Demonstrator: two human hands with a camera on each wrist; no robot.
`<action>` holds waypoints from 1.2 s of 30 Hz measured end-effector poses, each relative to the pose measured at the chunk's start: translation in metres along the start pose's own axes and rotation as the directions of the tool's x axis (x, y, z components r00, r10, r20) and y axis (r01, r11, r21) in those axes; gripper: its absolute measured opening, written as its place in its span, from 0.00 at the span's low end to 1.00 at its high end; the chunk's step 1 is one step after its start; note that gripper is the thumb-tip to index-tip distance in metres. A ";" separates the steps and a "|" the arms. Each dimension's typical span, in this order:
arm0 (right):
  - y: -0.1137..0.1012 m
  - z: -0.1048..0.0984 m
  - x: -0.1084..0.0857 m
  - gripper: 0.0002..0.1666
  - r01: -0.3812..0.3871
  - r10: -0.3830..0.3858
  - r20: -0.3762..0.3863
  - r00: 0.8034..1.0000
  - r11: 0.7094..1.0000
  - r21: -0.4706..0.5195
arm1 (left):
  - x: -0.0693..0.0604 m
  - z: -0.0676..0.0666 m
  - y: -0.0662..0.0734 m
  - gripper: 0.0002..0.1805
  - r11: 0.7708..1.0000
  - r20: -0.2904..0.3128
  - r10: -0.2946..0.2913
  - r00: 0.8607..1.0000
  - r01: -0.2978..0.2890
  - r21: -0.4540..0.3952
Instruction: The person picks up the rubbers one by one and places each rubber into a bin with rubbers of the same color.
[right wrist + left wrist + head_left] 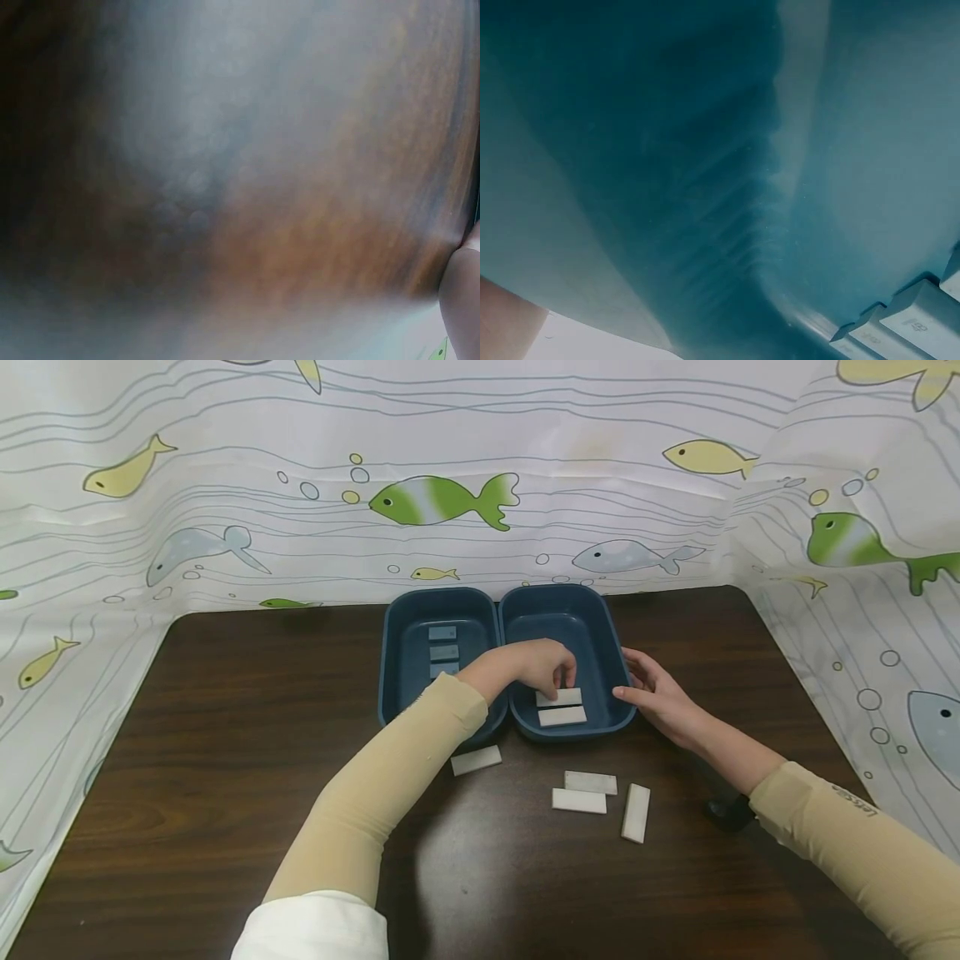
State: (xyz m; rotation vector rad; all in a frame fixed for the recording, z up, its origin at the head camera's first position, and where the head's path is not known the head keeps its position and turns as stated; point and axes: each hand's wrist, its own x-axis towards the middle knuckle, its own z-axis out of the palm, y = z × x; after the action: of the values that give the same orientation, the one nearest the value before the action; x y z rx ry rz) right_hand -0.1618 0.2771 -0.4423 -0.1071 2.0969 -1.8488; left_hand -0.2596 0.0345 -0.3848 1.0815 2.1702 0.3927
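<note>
Two blue trays stand side by side. My left hand (542, 665) reaches into the right tray (555, 597), its thumb and fingers pinching a white rectangular block (567, 697). Just in front of that block, another white block (562, 717) lies on the tray floor. At the right side of the same tray, my right hand (666, 702) holds the rim, thumb over the edge and fingers along the outer wall. Three bluish blocks (443, 652) are visible in a column in the left tray (397, 643), partly behind my left wrist. Blocks with faint markings (919, 322) show in the left wrist view.
On the brown table (247, 760), a white block (476, 761) lies before the left tray. Farther right are two touching white blocks (579, 801) and one turned lengthwise (636, 813). A fish-patterned sheet (450, 435) stands behind. The right wrist view is mostly blurred.
</note>
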 end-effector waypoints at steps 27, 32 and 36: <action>0.000 0.000 0.001 0.42 0.000 0.000 0.007 1.000 1.000 0.014 | 0.000 0.003 0.000 0.14 1.000 -0.018 0.014 1.000 -0.014 -0.007; 0.000 0.000 0.001 0.42 0.000 0.000 0.009 1.000 1.000 0.002 | 0.000 0.004 0.000 0.14 1.000 -0.022 0.023 0.999 -0.023 -0.008; 0.000 -0.001 0.000 0.42 0.003 -0.003 0.010 1.000 1.000 0.005 | 0.000 0.004 -0.001 0.14 1.000 -0.024 0.024 0.999 -0.025 -0.007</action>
State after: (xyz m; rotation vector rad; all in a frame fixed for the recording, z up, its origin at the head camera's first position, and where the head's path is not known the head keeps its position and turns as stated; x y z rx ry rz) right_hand -0.1624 0.2775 -0.4423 -0.1189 2.0864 -1.8511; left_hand -0.2575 0.0339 -0.3880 1.1055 2.1765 0.4263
